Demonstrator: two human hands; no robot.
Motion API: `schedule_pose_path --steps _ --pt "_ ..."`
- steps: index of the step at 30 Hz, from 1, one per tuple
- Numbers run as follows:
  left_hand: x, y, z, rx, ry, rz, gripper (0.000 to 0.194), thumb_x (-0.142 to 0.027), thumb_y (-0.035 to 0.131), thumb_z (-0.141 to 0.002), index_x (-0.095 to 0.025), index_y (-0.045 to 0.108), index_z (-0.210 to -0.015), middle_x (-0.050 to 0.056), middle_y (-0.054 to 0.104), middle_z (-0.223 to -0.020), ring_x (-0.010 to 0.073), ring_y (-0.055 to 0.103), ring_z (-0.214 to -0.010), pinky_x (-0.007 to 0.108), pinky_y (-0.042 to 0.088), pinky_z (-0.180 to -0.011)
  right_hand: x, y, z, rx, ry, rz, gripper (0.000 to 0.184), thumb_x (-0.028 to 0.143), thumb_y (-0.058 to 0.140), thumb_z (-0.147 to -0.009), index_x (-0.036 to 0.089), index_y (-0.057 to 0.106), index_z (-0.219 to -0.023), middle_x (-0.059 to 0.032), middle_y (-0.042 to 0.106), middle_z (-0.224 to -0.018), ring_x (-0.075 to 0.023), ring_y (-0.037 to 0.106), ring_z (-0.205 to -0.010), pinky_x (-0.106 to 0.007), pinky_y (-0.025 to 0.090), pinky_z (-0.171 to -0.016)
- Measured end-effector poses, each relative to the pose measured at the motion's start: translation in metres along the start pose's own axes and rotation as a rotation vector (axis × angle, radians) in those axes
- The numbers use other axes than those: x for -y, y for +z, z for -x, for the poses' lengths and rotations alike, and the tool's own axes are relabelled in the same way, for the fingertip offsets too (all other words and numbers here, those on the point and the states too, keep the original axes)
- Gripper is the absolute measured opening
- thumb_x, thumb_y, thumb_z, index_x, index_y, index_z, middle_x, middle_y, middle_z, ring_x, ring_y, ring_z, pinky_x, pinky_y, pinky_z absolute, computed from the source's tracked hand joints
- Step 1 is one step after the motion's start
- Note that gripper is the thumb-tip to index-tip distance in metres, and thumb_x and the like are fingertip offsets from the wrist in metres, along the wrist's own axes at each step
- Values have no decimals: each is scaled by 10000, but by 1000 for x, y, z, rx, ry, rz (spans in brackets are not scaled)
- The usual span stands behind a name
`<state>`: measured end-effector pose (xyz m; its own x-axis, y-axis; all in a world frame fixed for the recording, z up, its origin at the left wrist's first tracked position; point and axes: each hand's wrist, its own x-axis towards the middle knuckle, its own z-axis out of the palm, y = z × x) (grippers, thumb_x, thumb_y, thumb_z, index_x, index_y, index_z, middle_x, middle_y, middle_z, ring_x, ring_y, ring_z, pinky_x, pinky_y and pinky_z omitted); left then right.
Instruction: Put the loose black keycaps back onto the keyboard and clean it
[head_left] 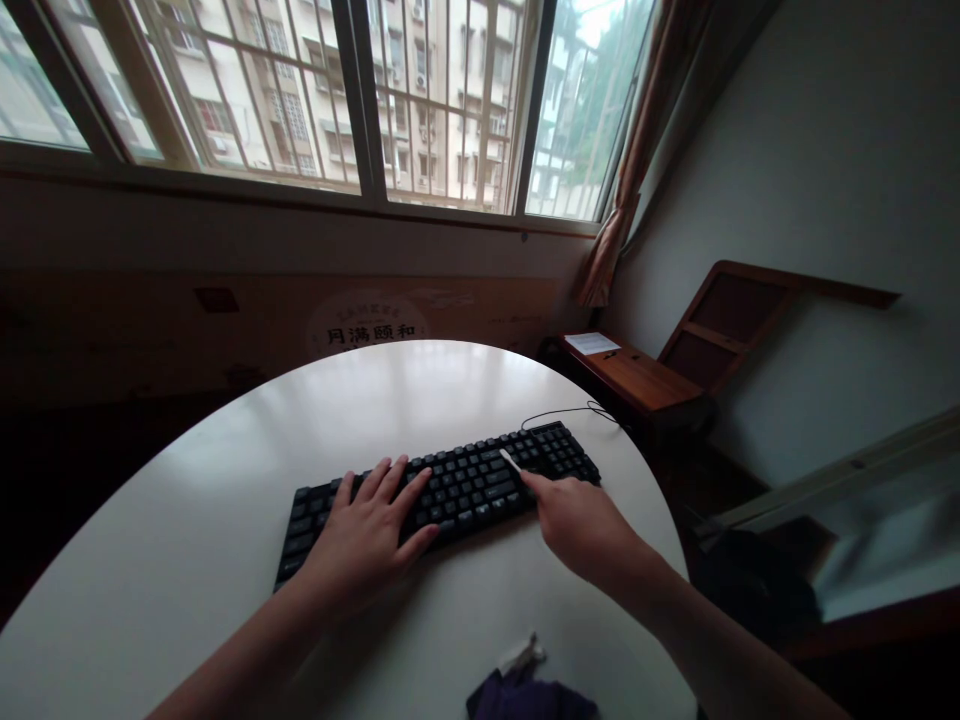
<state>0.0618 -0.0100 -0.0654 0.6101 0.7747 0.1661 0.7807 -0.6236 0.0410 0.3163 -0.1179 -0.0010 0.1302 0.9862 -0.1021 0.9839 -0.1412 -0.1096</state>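
Note:
A black keyboard lies at a slant on a round white table. Across its left part rests my left hand, open, its fingers spread over the keys. My right hand is closed around a thin white stick with a pale tip, which looks like a cotton swab. The swab's tip is at the keys in the right half of the keyboard; whether it touches them I cannot tell. My right fingers cover the rest of the stick.
A dark purple cloth with a whitish piece beside it lies at the table's near edge. The keyboard's cable runs off the far right edge. Beyond stands a wooden chair with a paper on it, below a barred window.

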Motion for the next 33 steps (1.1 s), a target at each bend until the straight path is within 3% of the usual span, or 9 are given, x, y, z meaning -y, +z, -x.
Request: schedule_pose_path --steps 5,8,10,14,19,25,30,33 --pt "-1 -2 0 23 -3 -32 701 -662 399 -920 -281 414 -1507 131 332 -1586 373 279 -1457 624 147 -1142 -33 28 74 28 -31 -19 651 68 383 -859 251 479 -1477 -86 728 -912 -182 672 -759 -229 445 -690" --pt "-1 -1 -1 14 7 -41 697 -656 405 -923 -277 413 -1508 134 325 -1588 376 281 -1456 625 149 -1141 -49 37 92 -55 -118 -52 622 97 352 -902 269 458 -1490 -72 710 -894 -163 637 -709 -224 451 -681" --pt "0 -1 -1 19 12 -43 693 -650 403 -928 -274 409 -1511 137 321 -1589 381 282 -1455 627 152 -1140 -58 39 87 -84 -231 -38 622 93 356 -912 278 441 -1499 -57 689 -863 -146 611 -678 -215 422 -647" --pt "1 -1 -2 33 8 -44 693 -647 407 -930 -276 400 -1515 137 314 -1592 390 282 -1454 629 168 -1135 -78 36 50 -111 -484 65 528 123 415 -960 313 507 -1444 -8 609 -736 -102 507 -573 -221 280 -555" --pt "2 0 -1 31 18 -51 698 -651 414 -927 -281 394 -1517 136 320 -1590 389 296 -1448 631 172 -1134 -107 22 13 -175 -654 142 393 207 445 -1020 350 588 -1357 19 555 -683 -75 402 -544 -245 199 -563" --pt "4 1 -1 19 22 -50 696 -654 411 -924 -284 401 -1514 132 316 -1591 388 300 -1446 622 170 -1135 -142 14 6 -173 -676 145 404 200 420 -1028 341 584 -1369 10 571 -717 -70 454 -588 -226 251 -592" --pt "6 2 -2 12 30 -33 701 -663 413 -918 -287 412 -1508 127 335 -1584 399 308 -1438 626 177 -1131 -191 11 16 -166 -538 102 427 164 435 -992 311 609 -1353 3 590 -723 -65 507 -596 -203 298 -594" --pt "6 5 -2 9 35 -25 705 -667 410 -917 -286 409 -1510 133 334 -1583 400 309 -1439 637 179 -1127 -201 3 24 -160 -498 43 447 144 443 -974 291 601 -1366 -3 605 -741 -70 539 -625 -196 325 -612"
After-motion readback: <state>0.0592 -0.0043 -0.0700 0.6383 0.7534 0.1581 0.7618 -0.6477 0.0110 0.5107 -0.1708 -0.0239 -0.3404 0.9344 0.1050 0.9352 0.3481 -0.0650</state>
